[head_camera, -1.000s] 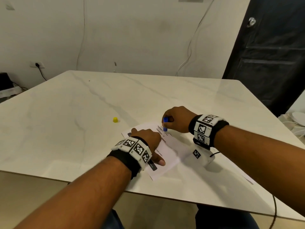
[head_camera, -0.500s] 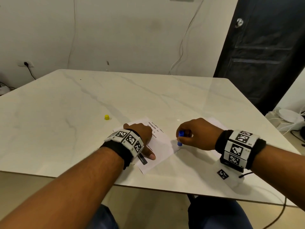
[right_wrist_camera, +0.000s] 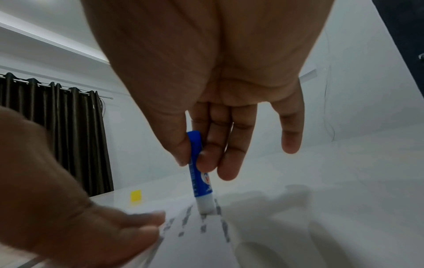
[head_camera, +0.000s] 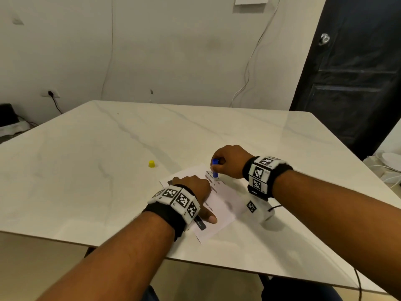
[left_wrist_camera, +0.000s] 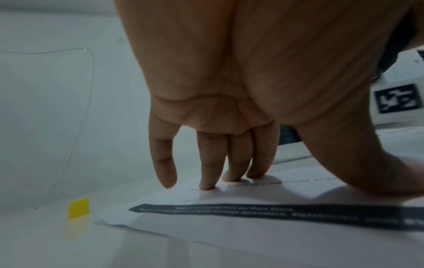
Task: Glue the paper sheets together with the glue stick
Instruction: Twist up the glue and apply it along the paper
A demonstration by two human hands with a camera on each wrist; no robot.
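A white printed paper sheet point(head_camera: 221, 205) point(left_wrist_camera: 263, 230) point(right_wrist_camera: 195, 235) lies on the marble table point(head_camera: 86, 170) near its front edge. My left hand point(head_camera: 195, 192) point(left_wrist_camera: 218, 174) presses it flat with straight fingers and thumb spread. My right hand point(head_camera: 227, 164) point(right_wrist_camera: 195, 159) pinches a blue glue stick point(head_camera: 215, 168) point(right_wrist_camera: 199, 172) upright between thumb and fingers. The stick's white tip touches the far part of the sheet. A second sheet lies partly hidden under my right wrist.
A small yellow cap point(head_camera: 151, 164) point(left_wrist_camera: 78, 208) point(right_wrist_camera: 135, 195) stands on the table left of the sheet. A black door point(head_camera: 358, 72) is at the right, a wall with cables behind. The table's front edge point(head_camera: 130, 246) is close to my forearms.
My right hand with the glue stick went from the sheet's far part to its right edge, then returned to the far part. My left hand kept pressing the sheet.
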